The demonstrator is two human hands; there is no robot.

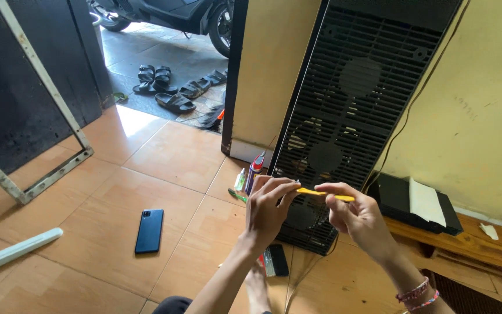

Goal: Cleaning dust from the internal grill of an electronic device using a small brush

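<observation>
Yellow stick point(325, 194) pinched between left hand point(267, 210) and right hand point(358, 218), its left tip seemingly hidden by fingertips.

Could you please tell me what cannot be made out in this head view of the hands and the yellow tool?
- Yellow tool: middle hidden by right hand fingers.
- Left hand: whatever it pinches is too small to tell.
- Tubes by the black grille: too small to identify.
- Scooter: cut off by the top edge.
</observation>
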